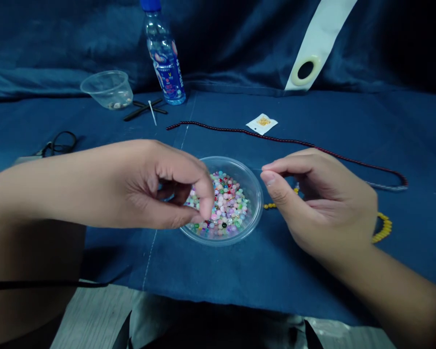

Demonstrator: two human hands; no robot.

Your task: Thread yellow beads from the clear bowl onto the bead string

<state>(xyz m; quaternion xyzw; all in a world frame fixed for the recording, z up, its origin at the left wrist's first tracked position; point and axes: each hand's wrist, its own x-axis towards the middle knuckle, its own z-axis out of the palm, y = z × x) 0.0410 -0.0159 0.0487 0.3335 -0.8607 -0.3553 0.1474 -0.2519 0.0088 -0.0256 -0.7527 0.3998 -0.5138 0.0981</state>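
Note:
A clear plastic bowl (256,191) full of small colourful beads (227,203) sits on the blue cloth in front of me. My left hand (156,186) hovers over the bowl's left side, thumb and forefinger pinched together just above the beads; what is between them is too small to make out. My right hand (323,206) rests to the right of the bowl, fingers closed in a pinch pointing at the rim, seemingly on a thin thread. A strand of yellow beads (383,228) runs under that hand.
A long string of dark red beads (294,141) crosses the cloth behind the bowl. Farther back are a small white packet (261,123), a water bottle (164,55), a clear plastic cup (108,89), black sticks (143,109) and a black cord (60,143).

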